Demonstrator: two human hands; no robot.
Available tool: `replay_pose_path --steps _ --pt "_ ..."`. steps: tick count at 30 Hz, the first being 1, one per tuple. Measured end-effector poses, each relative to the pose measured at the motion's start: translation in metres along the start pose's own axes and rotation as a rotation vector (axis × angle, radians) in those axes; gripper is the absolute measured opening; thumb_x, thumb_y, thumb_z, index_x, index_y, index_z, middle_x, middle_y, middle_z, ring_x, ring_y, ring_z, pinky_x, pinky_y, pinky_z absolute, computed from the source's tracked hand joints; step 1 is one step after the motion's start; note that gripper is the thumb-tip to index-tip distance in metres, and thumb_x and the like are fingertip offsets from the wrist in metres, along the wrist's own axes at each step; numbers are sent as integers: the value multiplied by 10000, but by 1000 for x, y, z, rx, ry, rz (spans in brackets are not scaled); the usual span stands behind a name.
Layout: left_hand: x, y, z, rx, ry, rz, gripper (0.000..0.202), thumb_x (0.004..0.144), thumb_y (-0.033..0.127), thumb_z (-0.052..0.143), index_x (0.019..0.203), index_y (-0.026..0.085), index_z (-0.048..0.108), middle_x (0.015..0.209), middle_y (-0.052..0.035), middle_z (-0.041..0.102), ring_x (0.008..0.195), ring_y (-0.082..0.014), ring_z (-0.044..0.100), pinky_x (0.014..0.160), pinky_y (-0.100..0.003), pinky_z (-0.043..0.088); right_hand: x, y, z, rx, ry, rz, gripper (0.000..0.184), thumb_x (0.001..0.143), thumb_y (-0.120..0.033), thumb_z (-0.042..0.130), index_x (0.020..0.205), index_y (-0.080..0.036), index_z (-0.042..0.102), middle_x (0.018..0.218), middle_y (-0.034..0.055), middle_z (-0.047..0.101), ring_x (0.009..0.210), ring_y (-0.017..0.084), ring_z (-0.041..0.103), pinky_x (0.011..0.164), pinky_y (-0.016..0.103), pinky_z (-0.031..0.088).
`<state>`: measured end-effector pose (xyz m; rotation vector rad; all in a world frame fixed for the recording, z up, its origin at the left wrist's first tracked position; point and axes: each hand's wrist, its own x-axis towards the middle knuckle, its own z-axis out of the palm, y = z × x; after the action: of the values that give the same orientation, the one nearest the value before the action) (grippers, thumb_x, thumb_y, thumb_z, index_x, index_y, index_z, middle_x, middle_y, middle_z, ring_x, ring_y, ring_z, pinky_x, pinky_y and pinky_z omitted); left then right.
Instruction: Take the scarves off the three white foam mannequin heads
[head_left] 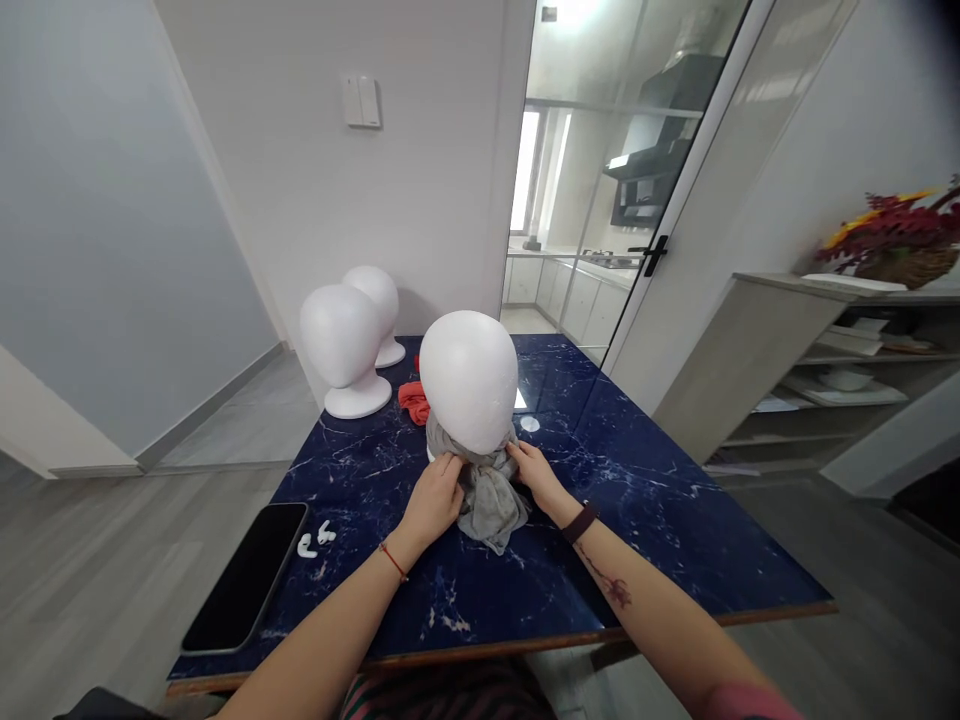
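Note:
A white foam mannequin head (471, 375) stands upright near the middle of the table. Around its neck lies a grey scarf (491, 505), gathered in front, with its end hanging down onto the tabletop. My left hand (439, 492) grips the scarf at the left side of the neck, fingers closed on the cloth. On the other side, my right hand (534, 472) pinches the scarf close below the head. The fingertips of both hands are partly hidden in the folds. The head's base is mostly covered by the cloth.
Two more white foam heads, one nearer (341, 335) and one behind (375, 295), stand at the table's back left. A red cloth (414, 402) lies beside them. A phone (247, 580) and white earbuds (315, 538) rest front left on the blue marbled table (645, 520).

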<state>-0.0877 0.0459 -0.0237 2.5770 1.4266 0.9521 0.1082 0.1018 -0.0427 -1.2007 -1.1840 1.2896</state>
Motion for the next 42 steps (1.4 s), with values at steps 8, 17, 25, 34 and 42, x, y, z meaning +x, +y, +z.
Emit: replay_pose_path --steps 8,17,25,34,42 --pt "4 -3 -4 65 -33 58 316 785 58 443 1038 216 547 1043 -78 540 960 -225 487 834 -372 443 -14 -13 17 589 -149 248 178 791 -301 571 932 -201 616 825 38 692 754 171 637 681 288 503" --pt "6 11 -7 -218 112 -216 125 864 194 424 920 194 536 965 -62 519 889 -183 545 809 -330 473 -23 -21 22 655 -261 416 272 899 -380 425 934 -194 621 700 26 673 627 154 620 639 278 497" --pt "2 16 -3 -129 -6 -288 235 783 248 551 1006 188 591 1143 -97 461 1002 -222 558 878 -353 473 -26 -15 25 610 -256 329 160 792 -260 575 915 -171 625 732 20 688 609 148 616 643 281 496" --pt "5 6 -4 -160 26 -376 193 646 20 421 705 203 444 820 -39 491 717 -166 510 709 -317 456 -24 -15 26 621 -193 361 131 839 -238 520 891 -161 612 702 26 677 576 140 607 618 275 501" --pt "7 -4 -12 -337 360 -402 466 573 -49 332 931 196 502 897 -46 527 886 -189 512 826 -350 426 -24 -23 18 558 -143 363 120 766 -259 646 844 -184 592 624 -19 635 570 122 595 614 268 499"
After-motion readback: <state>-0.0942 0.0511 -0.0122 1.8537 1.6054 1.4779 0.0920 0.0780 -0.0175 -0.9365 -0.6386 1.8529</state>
